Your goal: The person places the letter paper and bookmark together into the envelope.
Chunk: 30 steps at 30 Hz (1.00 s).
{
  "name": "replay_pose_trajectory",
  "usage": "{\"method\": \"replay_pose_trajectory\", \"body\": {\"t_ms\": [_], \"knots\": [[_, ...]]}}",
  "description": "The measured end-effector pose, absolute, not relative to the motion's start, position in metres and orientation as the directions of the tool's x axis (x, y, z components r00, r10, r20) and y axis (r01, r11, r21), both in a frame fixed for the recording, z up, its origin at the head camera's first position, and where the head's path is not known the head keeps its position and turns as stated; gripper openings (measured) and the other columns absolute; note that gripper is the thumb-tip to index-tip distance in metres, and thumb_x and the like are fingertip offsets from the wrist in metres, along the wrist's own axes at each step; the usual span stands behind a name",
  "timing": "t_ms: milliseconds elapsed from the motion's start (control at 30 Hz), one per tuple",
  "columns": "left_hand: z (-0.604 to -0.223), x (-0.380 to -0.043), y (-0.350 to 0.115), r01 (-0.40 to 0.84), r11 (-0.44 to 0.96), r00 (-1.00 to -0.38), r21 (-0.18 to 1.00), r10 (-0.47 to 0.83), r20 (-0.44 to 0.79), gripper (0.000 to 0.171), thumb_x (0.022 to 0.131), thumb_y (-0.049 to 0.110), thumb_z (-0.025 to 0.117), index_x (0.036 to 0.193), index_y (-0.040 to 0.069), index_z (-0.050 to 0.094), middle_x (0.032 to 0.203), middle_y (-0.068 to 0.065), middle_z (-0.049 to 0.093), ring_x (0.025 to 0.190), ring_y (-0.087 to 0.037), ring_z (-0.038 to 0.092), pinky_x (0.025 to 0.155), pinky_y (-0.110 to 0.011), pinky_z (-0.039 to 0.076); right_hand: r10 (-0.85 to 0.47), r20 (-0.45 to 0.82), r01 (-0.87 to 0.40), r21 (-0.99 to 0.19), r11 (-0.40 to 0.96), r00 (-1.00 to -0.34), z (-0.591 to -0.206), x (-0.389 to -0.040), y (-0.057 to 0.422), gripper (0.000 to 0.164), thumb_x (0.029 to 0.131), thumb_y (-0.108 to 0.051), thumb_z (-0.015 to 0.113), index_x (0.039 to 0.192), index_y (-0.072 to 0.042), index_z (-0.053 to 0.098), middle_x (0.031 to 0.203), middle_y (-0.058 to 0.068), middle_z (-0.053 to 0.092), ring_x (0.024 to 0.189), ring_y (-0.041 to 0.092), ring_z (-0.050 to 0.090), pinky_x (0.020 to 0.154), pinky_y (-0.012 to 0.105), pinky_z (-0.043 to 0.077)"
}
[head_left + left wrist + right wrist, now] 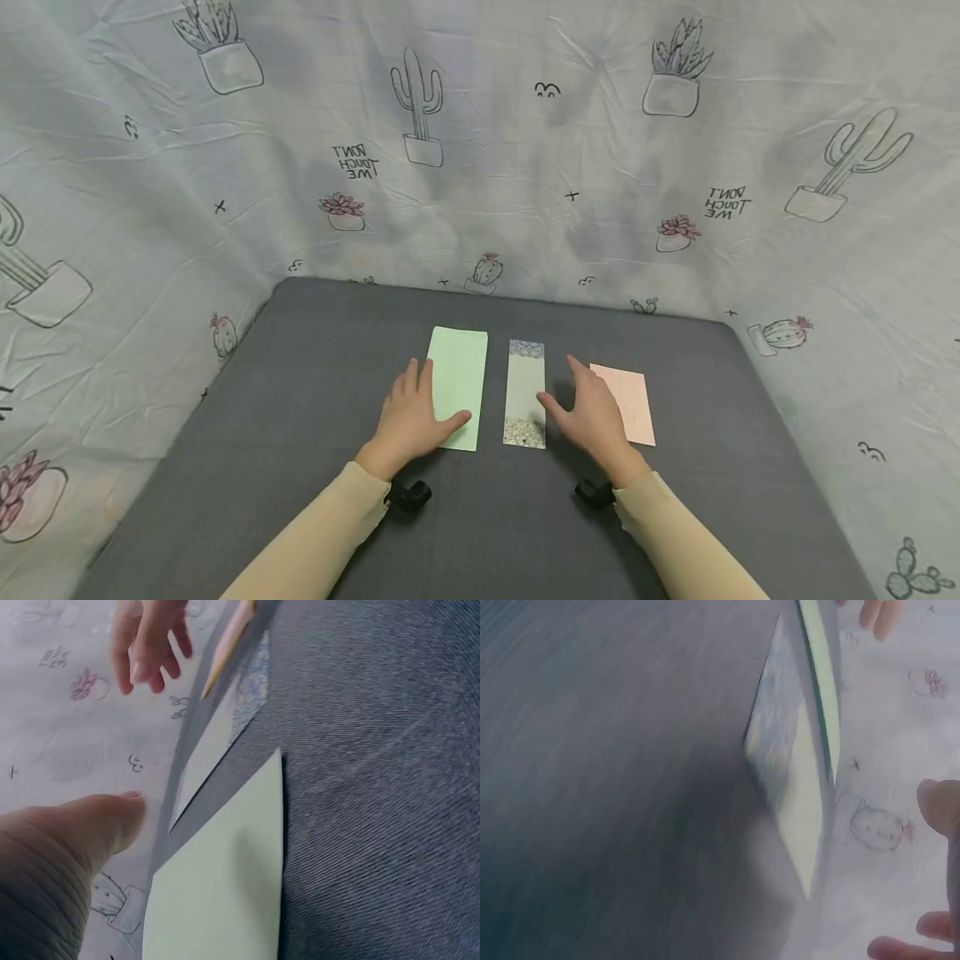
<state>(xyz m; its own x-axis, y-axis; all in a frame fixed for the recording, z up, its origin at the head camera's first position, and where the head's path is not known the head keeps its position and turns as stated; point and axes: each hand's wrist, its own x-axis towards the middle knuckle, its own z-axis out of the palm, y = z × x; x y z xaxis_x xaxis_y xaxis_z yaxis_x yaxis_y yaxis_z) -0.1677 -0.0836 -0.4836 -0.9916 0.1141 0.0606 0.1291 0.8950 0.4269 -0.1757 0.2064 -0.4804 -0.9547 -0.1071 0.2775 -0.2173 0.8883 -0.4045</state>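
Note:
A pale green paper rectangle (459, 367) lies on the grey table, its sheet filling the bottom of the left wrist view. To its right is a narrow pale strip (525, 387) with patterned ends, bluish at the far end and speckled at the near one. A pink paper square (632, 404) lies farthest right, partly covered by the right hand. My left hand (412, 414) hovers at the green paper's left edge, fingers extended and thumb spread across it. Between the strip and the pink square, my right hand (596, 417) is held with fingers extended. Neither hand holds anything.
The dark grey tabletop (300, 400) stretches around the papers. A white cloth (487, 125) printed with cacti hangs behind and along both sides of the table. Black wrist straps (408, 497) sit at the cuffs of the cream sleeves (322, 525).

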Motion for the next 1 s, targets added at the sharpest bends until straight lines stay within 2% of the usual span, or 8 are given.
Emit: {"method": "replay_pose_trajectory", "body": {"t_ms": [133,267,400,633,833,1000], "knots": [[-0.481,-0.170,-0.087,0.106,0.851,-0.994,0.514,0.107,0.028,0.112,0.064,0.068,0.062,0.144,0.008,0.011,0.144,-0.020,0.013,0.125,-0.041,0.023,0.091,-0.056,0.032,-0.088,0.196,-0.187,-0.567,0.802,-0.977,-0.480,-0.180,0.190,0.081,0.076,-0.062,0.054,0.139,-0.016,0.030,0.128,0.007,0.045,0.113,0.025,0.046,0.085,0.046,0.042],[-0.478,-0.173,-0.092,0.088,0.808,-0.995,0.583,0.099,0.013,0.114,0.063,0.059,0.070,0.144,0.006,0.008,0.143,-0.021,0.013,0.126,-0.043,0.020,0.093,-0.056,0.030,-0.062,0.057,-0.083,-0.783,0.616,-0.996,-0.476,-0.184,0.174,0.076,0.075,-0.060,0.058,0.136,-0.023,0.033,0.122,0.003,0.048,0.106,0.020,0.049,0.079,0.041,0.046],[-0.477,-0.178,-0.095,0.063,0.791,-0.996,0.608,0.088,-0.011,0.115,0.063,0.056,0.072,0.143,0.004,0.008,0.143,-0.021,0.013,0.127,-0.040,0.018,0.095,-0.055,0.029,-0.070,-0.049,0.011,-0.890,0.456,-0.996,-0.472,-0.190,0.161,0.073,0.074,-0.059,0.059,0.134,-0.023,0.037,0.116,0.002,0.052,0.101,0.018,0.052,0.075,0.037,0.048],[-0.475,-0.184,-0.095,-0.024,0.769,-0.994,0.639,0.051,-0.100,0.114,0.063,0.051,0.074,0.142,0.000,0.010,0.141,-0.023,0.015,0.127,-0.038,0.021,0.096,-0.052,0.030,-0.120,-0.179,0.144,-0.956,0.257,-0.976,-0.469,-0.199,0.141,0.078,0.075,-0.050,0.064,0.134,-0.008,0.036,0.111,0.012,0.054,0.094,0.030,0.059,0.076,0.039,0.050],[-0.477,-0.189,-0.097,-0.089,0.763,-0.985,0.640,0.027,-0.169,0.110,0.064,0.049,0.074,0.139,-0.006,0.016,0.136,-0.027,0.021,0.124,-0.039,0.026,0.095,-0.050,0.032,-0.186,-0.268,0.239,-0.957,0.164,-0.945,-0.475,-0.201,0.129,0.075,0.078,-0.041,0.066,0.134,-0.003,0.033,0.115,0.017,0.047,0.100,0.031,0.055,0.080,0.036,0.048],[-0.479,-0.193,-0.101,-0.103,0.741,-0.981,0.663,0.034,-0.191,0.098,0.069,0.045,0.072,0.137,-0.007,0.023,0.132,-0.025,0.034,0.119,-0.036,0.037,0.091,-0.048,0.037,-0.198,-0.318,0.297,-0.946,0.132,-0.927,-0.479,-0.203,0.124,0.063,0.084,-0.026,0.062,0.134,0.000,0.032,0.114,0.018,0.048,0.102,0.028,0.055,0.081,0.034,0.048]]}}
